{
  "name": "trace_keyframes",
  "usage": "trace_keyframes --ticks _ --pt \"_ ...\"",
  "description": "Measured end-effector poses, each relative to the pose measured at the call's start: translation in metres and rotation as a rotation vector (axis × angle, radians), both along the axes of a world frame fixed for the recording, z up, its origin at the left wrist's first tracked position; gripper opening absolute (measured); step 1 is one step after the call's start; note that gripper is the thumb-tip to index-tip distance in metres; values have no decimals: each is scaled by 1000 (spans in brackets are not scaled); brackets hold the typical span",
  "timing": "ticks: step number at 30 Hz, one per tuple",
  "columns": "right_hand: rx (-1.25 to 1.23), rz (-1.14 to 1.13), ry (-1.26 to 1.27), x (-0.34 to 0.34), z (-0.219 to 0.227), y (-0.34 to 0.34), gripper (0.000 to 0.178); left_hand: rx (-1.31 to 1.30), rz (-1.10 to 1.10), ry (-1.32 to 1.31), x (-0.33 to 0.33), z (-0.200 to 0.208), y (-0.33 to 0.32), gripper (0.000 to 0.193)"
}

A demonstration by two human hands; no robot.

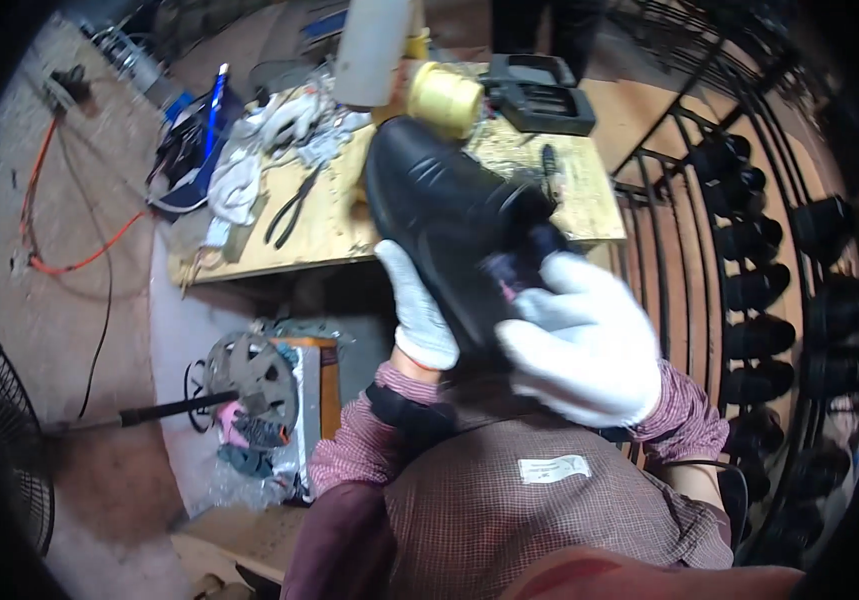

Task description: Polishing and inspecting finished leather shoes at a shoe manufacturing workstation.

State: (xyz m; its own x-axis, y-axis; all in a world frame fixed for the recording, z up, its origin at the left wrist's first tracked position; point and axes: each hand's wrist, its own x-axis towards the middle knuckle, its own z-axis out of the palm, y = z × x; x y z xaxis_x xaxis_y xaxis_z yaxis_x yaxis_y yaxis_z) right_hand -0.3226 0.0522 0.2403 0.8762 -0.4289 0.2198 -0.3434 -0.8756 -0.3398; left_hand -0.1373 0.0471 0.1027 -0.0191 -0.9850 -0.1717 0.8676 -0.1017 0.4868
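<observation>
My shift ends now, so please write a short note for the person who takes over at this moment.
Left hand, gloved, holds the black shoe from below.
Right hand, gloved, grips the shoe's near end; what it presses there is too blurred to tell.
Shoe is held above the wooden table, not resting on it.
On the table: pliers, yellow spool, white rags.
Rack on the right carries many black shoes.
How far the work has come cannot be judged.

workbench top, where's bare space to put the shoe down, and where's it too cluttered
On the workbench, the bare patch is the front strip between the pliers and the black shoe, and the right corner. The back edge is crowded: white rags, yellow spool, black tray.
</observation>
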Motion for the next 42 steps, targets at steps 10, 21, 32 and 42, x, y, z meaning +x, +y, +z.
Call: trace_keyframes --ticks 10,21,32,42 --pt "-136 -455 -233 -40 -110 -15 52 68 374 -169 108 -50 -48 76" --pt "-26 -619 -66 -59 -140 -7 51 165 399 -278 141 -41 -91 76" --pt "174 -942 -269 -58 -221 -175 69 162 365 -423 122 1 -82 73" --pt "162 -786 -518 -33 -186 -102 65 184 567 -397 131 -3 -57 80"
